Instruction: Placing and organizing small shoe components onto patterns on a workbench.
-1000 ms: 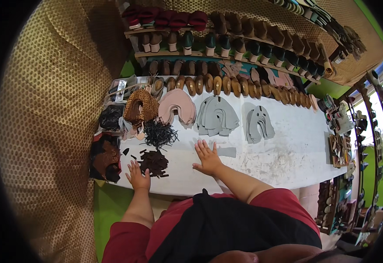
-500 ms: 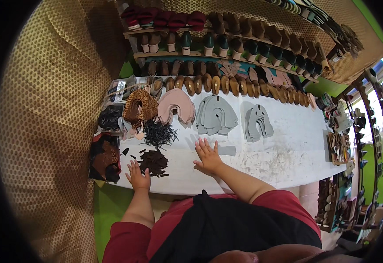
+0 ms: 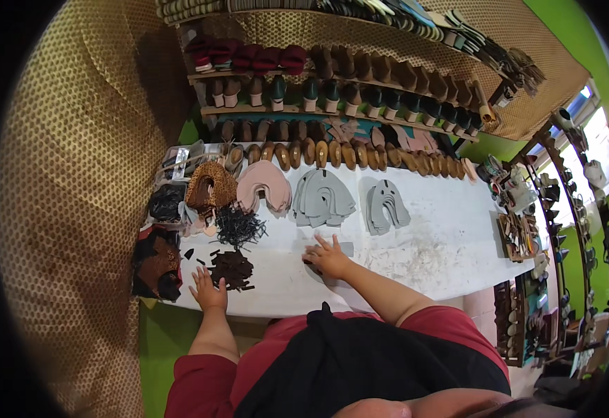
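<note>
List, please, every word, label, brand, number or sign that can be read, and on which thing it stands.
No text can be read here.
The grey cut pieces and the dark brown strips show no readable lettering.
Any marks on the row of brown shoe-shaped pieces are too small to read.

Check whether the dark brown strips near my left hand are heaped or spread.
Mostly heaped: the dark brown strips overlap in one pile, a few loose nearby.

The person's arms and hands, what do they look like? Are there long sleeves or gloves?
No. The left sleeve and right sleeve are short and red. The left hand and right hand wear no gloves.
</note>
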Action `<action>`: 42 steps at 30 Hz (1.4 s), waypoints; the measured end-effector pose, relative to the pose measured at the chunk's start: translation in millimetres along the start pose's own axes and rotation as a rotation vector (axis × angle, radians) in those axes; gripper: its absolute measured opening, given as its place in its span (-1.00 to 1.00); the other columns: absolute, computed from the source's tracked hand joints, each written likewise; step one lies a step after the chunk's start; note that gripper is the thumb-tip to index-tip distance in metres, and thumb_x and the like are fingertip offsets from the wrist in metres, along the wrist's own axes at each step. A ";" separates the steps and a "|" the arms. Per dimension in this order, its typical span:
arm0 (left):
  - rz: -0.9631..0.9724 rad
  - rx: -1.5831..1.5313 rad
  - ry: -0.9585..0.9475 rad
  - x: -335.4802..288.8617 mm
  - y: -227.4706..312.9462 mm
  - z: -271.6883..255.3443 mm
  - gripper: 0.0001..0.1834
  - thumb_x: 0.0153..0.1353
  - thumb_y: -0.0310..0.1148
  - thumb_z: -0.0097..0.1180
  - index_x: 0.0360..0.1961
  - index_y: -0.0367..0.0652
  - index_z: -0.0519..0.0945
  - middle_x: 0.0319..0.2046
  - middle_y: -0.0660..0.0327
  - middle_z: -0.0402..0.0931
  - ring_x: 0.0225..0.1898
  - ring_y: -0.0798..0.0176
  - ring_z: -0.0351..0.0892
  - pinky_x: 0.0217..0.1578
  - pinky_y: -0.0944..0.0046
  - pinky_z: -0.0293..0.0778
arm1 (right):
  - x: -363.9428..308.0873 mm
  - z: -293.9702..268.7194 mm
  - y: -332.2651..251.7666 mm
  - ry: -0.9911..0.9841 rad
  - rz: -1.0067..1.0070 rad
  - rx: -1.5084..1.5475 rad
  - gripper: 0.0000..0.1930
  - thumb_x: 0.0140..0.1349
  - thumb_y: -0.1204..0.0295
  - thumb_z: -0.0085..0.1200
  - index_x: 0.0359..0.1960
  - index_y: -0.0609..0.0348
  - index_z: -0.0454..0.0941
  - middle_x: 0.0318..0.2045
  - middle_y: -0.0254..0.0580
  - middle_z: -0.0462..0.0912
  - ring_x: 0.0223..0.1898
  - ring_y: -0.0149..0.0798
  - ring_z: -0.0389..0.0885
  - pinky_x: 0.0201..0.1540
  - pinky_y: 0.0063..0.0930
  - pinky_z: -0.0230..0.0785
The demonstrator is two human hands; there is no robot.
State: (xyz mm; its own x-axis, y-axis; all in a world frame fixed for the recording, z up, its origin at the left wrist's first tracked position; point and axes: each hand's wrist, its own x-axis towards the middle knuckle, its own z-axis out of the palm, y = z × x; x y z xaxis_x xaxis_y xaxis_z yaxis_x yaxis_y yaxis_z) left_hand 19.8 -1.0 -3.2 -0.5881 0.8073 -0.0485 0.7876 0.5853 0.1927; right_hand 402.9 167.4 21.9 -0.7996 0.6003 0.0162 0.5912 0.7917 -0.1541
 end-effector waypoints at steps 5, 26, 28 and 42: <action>-0.005 -0.002 0.008 -2.9 3.8 -4.6 -0.17 0.30 0.09 0.01 0.50 0.01 0.09 0.54 0.20 -0.07 0.55 0.07 -0.17 0.45 -0.24 -0.28 | 14.6 12.5 -3.3 0.015 -0.068 0.021 -0.49 0.21 0.30 0.13 0.25 -0.35 0.47 -0.01 -0.25 0.55 0.39 -0.06 0.24 0.33 0.66 -0.27; 0.549 -0.108 0.136 -21.2 151.8 8.2 -0.07 0.16 -0.05 0.18 0.50 -0.06 0.09 0.53 0.08 -0.09 0.55 -0.13 -0.23 0.41 -0.39 -0.34 | -116.8 -125.2 87.6 0.039 0.357 0.272 -0.88 0.14 0.28 0.21 -0.30 -0.11 0.71 -0.17 -0.31 0.69 0.06 -0.08 0.54 0.34 0.50 -0.11; 0.696 -0.165 0.035 -21.5 185.2 11.4 -0.11 0.19 -0.07 0.16 0.48 -0.13 0.10 0.54 0.02 -0.16 0.54 -0.18 -0.23 0.43 -0.30 -0.23 | -122.6 -139.1 98.5 0.051 0.391 0.268 -0.88 0.15 0.31 0.20 -0.30 -0.09 0.72 -0.20 -0.31 0.69 0.07 -0.07 0.54 0.34 0.51 -0.11; 0.582 -0.143 -0.198 -12.1 235.0 26.3 -0.06 0.18 -0.01 0.13 0.48 -0.22 0.06 0.52 -0.05 -0.12 0.54 -0.14 -0.24 0.47 -0.12 -0.27 | -71.3 -158.3 231.1 -0.200 0.710 -0.051 -0.84 0.16 0.36 0.14 -0.24 -0.15 0.70 -0.03 -0.19 0.61 0.13 0.04 0.49 0.22 0.69 -0.02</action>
State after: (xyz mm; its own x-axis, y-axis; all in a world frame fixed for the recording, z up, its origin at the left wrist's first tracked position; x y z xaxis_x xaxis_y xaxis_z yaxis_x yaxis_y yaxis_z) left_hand 216.8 128.8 16.9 -0.0151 0.9972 -0.0739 0.9279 0.0415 0.3706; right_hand 613.2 325.5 141.5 -0.2234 0.9416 -0.2520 0.9737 0.2272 -0.0142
